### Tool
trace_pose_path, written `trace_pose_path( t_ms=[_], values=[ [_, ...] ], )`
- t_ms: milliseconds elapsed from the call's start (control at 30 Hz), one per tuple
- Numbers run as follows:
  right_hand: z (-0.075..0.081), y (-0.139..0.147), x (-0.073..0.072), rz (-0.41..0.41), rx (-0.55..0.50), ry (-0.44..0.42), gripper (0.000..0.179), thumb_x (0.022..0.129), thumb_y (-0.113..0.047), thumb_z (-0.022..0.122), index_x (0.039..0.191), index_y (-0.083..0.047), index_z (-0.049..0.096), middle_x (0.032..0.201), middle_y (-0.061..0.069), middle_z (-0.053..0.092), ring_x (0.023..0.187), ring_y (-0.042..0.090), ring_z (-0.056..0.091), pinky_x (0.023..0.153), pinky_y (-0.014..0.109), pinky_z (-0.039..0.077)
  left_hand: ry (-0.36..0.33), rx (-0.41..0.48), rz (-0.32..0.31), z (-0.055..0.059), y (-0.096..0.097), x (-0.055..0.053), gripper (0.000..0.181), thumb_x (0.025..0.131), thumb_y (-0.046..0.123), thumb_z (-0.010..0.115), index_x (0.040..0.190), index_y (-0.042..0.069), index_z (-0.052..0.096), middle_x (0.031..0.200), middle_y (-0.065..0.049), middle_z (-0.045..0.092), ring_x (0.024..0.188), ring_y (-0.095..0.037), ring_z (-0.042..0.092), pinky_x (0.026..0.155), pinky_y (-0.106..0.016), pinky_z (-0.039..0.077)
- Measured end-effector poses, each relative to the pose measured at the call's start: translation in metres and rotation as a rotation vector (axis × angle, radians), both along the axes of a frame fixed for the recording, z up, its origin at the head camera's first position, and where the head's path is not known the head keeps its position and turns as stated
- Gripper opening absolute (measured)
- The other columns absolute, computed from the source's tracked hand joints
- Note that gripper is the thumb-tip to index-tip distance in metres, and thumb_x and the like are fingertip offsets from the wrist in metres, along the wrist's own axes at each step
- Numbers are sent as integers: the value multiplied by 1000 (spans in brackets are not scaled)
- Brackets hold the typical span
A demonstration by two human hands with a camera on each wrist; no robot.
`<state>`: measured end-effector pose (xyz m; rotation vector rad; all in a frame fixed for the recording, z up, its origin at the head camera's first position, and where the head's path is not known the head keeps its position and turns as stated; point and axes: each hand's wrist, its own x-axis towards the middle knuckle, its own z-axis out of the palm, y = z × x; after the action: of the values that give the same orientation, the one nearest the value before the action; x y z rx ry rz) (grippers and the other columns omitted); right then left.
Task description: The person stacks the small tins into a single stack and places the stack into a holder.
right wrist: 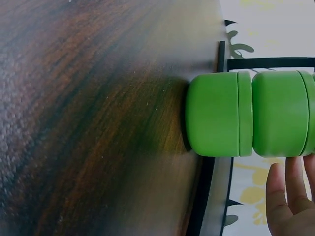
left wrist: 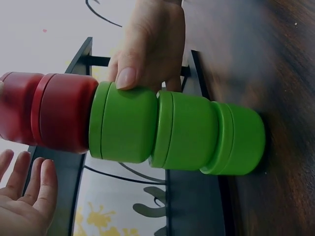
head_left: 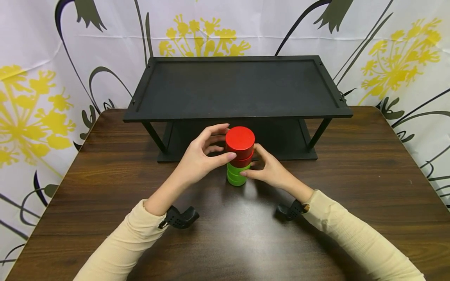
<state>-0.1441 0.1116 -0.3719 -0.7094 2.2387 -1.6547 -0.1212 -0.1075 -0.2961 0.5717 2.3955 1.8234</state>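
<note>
A stack of small lidded jars stands on the table, three green below two red. The upper red jar point(head_left: 240, 140) tops the lower red jar point(head_left: 242, 160). Below are the top green jar point(left wrist: 129, 125), middle green jar point(left wrist: 189, 132) and bottom green jar point(right wrist: 216, 115). My left hand point(head_left: 197, 158) is at the upper red jar, its thumb against the near side; in the left wrist view its other fingers point(left wrist: 37, 184) stand apart from the red jars. My right hand point(head_left: 272, 169) holds the top green jar, thumb in front and fingers partly hidden behind.
Just behind the stack is a black two-level shelf point(head_left: 239, 88); its lower board point(head_left: 277, 136) is close to the jars. The brown wooden table point(head_left: 116, 171) extends on both sides. A patterned cloth point(head_left: 31, 35) hangs behind.
</note>
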Motion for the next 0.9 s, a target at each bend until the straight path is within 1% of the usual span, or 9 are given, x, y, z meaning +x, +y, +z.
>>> trace_pose_path(
  t_ms=[133,267,467,633,733,900],
  values=[
    [0,0,-1,1,10,0,59,81,-4,74,131,-6,42,127,13,51,118,27,52,99,42,49,-8,-15,3,-1,-5,1,64,83,7,72,140,13,42,139,-6,50,124,-18,52,98,-35,49],
    [0,0,-2,1,30,5,59,81,-5,73,132,-5,43,129,14,51,119,28,51,100,43,48,-24,-37,14,-5,-11,1,64,83,7,72,140,13,42,139,-5,49,125,-19,51,101,-39,48],
    [-3,3,-1,3,56,15,60,80,-6,75,132,-4,44,130,14,53,118,28,52,101,43,48,-33,-87,22,-10,-19,3,65,83,10,73,140,16,43,139,-3,49,127,-18,50,101,-40,48],
    [-4,8,-1,11,80,49,64,79,-7,77,134,-5,43,132,13,52,121,27,51,101,45,48,-26,-119,29,-12,-28,4,64,83,12,74,140,17,44,138,-3,50,127,-18,50,101,-40,47],
    [-4,15,-2,9,93,67,65,80,-7,75,136,-5,41,135,13,50,123,28,50,100,46,47,-31,-134,43,-13,-36,5,63,84,13,73,139,18,44,139,-2,50,128,-17,49,101,-36,47],
    [-2,29,-5,-26,111,87,62,84,-7,71,138,-6,40,136,15,49,124,31,50,100,48,46,-35,-144,71,-13,-51,9,58,87,13,68,140,15,44,140,-4,49,129,-20,48,96,-18,46]
  ],
)
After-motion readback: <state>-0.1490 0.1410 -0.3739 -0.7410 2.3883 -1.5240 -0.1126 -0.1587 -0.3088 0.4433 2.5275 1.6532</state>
